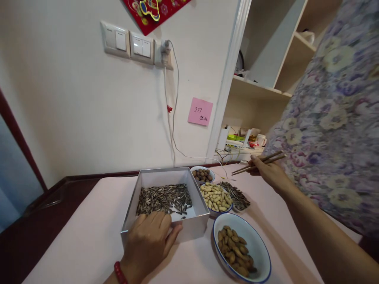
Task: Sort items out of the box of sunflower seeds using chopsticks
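Observation:
My left hand [149, 236], with a red bead bracelet at the wrist, is closed over the near rim of a silvery-white box [194, 228]. Striped sunflower seeds [161, 197] cover much of the box's floor, with a bare white patch near the front right. My right hand [266, 169] grips a pair of wooden chopsticks [275, 157] above the table's far right side, tips pointing left. Nothing shows between the tips. Below it lies a heap of sunflower seeds [235, 195]. Unshelled peanuts [216, 197] fill a blue-rimmed bowl beside the box.
A blue-rimmed white bowl [257, 240] with brown almond-like nuts [235, 252] stands at the near right. Round brown nuts [201, 174] sit in a bowl behind the peanuts. White cables [173, 130] hang from a wall socket. A person in floral clothing [334, 118] stands at right.

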A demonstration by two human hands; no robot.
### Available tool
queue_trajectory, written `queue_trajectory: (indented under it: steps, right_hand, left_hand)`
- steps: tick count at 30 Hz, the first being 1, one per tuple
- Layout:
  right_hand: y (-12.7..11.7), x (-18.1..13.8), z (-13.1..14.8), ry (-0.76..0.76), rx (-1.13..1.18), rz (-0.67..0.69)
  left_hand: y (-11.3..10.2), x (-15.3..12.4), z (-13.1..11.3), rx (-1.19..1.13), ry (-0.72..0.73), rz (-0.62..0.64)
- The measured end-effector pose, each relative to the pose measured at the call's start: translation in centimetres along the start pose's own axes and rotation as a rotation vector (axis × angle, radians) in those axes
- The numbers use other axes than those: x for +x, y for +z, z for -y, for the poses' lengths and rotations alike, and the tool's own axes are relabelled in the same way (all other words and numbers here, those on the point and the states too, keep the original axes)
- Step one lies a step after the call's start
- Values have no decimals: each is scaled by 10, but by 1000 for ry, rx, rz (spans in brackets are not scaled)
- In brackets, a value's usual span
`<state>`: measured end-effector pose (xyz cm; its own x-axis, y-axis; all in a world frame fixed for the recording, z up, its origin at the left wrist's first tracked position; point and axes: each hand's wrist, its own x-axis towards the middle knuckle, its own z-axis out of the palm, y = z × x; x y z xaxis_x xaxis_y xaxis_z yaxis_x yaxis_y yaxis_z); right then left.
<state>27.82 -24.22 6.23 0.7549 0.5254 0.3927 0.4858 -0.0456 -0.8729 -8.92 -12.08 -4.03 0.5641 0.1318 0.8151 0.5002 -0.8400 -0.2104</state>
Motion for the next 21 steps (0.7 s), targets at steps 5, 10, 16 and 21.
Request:
queue_trajectory:
  steps: [5,10,16,21]
  right_hand:
    - [26,-4,23,-74,68,75]
    - [76,-23,65,-137,182,248]
    - [156,-56,94,-165,230,637]
    - [221,-89,92,-217,160,948]
  left_hand:
    - [1,-1,-1,-7,-7,4]
    - [1,-3,-2,-45,-23,39]
    - [3,-6,-3,-61,-48,64]
    - [3,-7,-5,-77,-57,72]
